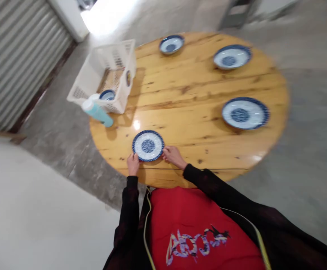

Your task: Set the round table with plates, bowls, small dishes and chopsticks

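Blue-rimmed plate (148,145) is pinched at both sides between our left hand (133,164) and right hand (173,155), over the wooden table (180,116); ahead-left of our grip, a turquoise bottle (98,113) stands beside a white basket (121,101).

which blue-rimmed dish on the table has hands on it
The nearest dish, held at opposite sides by the left hand and right hand; the other three dishes sit farther out, untouched.
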Demonstrator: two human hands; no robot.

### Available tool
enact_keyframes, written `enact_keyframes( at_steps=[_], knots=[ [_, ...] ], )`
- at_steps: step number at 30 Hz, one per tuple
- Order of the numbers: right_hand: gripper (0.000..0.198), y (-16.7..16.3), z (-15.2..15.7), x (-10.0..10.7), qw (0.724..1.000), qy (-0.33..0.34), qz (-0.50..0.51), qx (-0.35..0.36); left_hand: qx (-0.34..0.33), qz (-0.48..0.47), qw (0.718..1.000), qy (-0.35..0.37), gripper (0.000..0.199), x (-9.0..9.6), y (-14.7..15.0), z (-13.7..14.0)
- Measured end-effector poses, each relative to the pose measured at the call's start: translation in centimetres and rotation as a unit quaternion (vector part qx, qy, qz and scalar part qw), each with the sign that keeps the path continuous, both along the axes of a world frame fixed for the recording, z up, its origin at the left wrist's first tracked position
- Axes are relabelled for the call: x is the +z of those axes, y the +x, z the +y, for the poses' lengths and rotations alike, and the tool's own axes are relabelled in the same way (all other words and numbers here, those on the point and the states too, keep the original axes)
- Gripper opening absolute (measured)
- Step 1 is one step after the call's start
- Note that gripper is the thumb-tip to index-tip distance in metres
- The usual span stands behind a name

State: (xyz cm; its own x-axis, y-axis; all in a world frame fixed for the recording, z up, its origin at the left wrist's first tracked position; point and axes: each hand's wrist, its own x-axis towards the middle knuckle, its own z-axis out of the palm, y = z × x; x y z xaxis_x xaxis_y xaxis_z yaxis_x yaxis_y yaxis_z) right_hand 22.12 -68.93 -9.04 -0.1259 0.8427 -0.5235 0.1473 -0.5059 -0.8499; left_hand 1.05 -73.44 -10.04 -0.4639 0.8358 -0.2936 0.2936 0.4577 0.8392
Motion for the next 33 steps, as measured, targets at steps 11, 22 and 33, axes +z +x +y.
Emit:
enact_keyframes(
  at_steps=[11, 22, 33],
  knots=[
    [0.021, 12.4, 2.8, -0.9, 0.932, -0.029, 0.030, -0.359, 0.062, -0.047, 0.996, -0.034, 0.022, -0.4, -0.3, 1.1],
    [0.018, 24.7, 8.3, -0.9, 0.834, -0.015, 0.055, -0.549, 0.087, -0.121, 0.988, -0.027, 0.027, -0.4, 1.6, -0.8],
    [0.004, 26.1, 9.3, -2.5, 0.831, -0.032, 0.016, -0.555, 0.085, -0.115, 0.989, -0.038, 0.026, 0.2, 3.0, -0.7]
  ],
)
